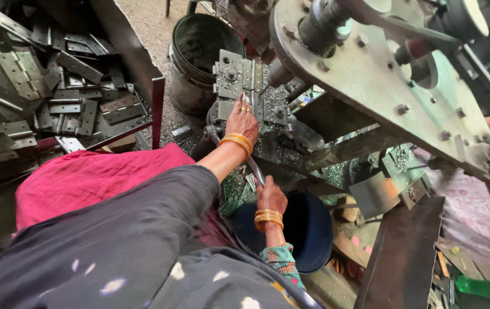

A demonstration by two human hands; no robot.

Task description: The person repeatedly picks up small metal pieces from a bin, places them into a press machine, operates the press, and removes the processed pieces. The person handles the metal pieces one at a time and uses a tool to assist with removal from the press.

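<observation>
- Hands of a person show in a head camera view looking down at a metal press machine (371,74).
- Left hand (242,120) reaches forward, palm down, fingers gently spread and flat on a grey metal hinge plate (239,77) that lies on the machine's bed. It presses on the plate rather than gripping it. Gold bangles circle the wrist.
- Right hand (270,197) sits lower and nearer the body, fingers curled round a slim metal lever (254,170) that runs up toward the left wrist. How tightly the fingers close cannot be told. Gold bangles circle this wrist too.
- Hinge plate lies directly under the left fingertips, well ahead of the right hand, beneath the machine's heavy frame.
- Left arm stretches out nearly straight from a pink sleeve; right forearm is bent close in, wrist raised.
- Dark round tub (308,229) sits just beside the right hand.
- Dirty metal bucket (199,57) stands on the ground just left of the plate.
- Tray (142,63) heaped with loose hinges fills the upper left, well apart from both hands.
</observation>
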